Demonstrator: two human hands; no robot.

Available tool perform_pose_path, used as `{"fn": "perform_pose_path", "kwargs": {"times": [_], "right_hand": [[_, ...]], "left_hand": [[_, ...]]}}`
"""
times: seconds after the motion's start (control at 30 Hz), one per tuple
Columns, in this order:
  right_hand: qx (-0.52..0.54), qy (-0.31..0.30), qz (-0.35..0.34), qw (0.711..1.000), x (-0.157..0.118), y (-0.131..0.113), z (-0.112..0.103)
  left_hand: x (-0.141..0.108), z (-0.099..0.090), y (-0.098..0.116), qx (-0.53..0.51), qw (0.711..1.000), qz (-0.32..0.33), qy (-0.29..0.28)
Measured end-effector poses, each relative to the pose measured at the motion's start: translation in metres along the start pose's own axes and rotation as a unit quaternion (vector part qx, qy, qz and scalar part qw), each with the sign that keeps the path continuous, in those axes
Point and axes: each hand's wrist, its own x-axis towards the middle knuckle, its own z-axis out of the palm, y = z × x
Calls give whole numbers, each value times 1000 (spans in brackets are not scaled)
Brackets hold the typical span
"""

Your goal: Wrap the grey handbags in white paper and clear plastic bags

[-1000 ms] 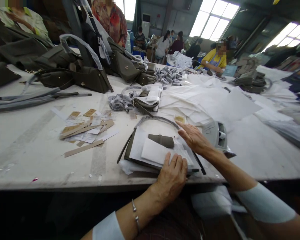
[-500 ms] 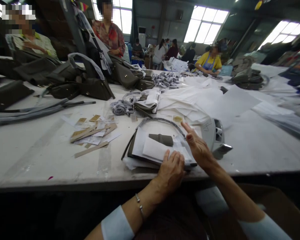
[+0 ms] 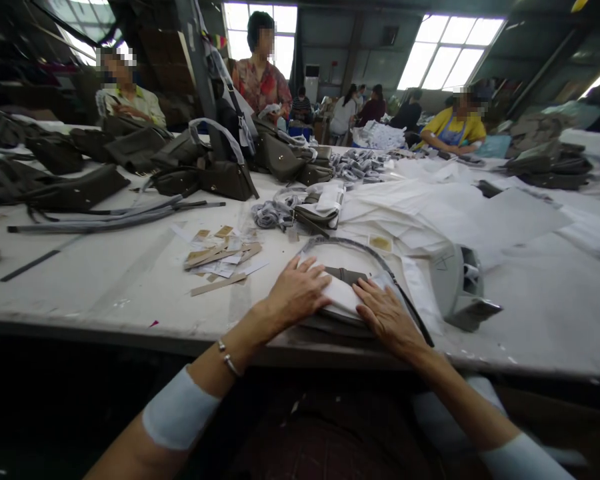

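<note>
Two hands laid on one dark bag at the table's near edge
The left hand (image 3: 300, 291) and right hand (image 3: 387, 313) rest with fingers slightly spread over the bag (image 3: 344, 325) and its one visible white sheet (image 3: 341, 293); the bag looks light and soft, the sheet apt to slip, so both side edges seem the best hold; one arched handle (image 3: 380, 256) lies far side, one tape dispenser (image 3: 443, 283) right, paper scraps (image 3: 225, 257) left, too overlapped to count
</note>
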Motion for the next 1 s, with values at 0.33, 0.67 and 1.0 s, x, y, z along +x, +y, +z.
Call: {"fn": "perform_pose_path", "kwargs": {"times": [0.33, 0.67, 1.0], "right_hand": [[-42, 71, -54, 995, 19, -95, 22], [-58, 118, -67, 989, 14, -94, 38], [-58, 138, -83, 985, 8, -97, 41]], "left_hand": [[-43, 58, -10, -147, 983, -86, 67], [-57, 40, -49, -296, 955, 35, 7], [-76, 56, -33, -124, 990, 53, 36]]}}
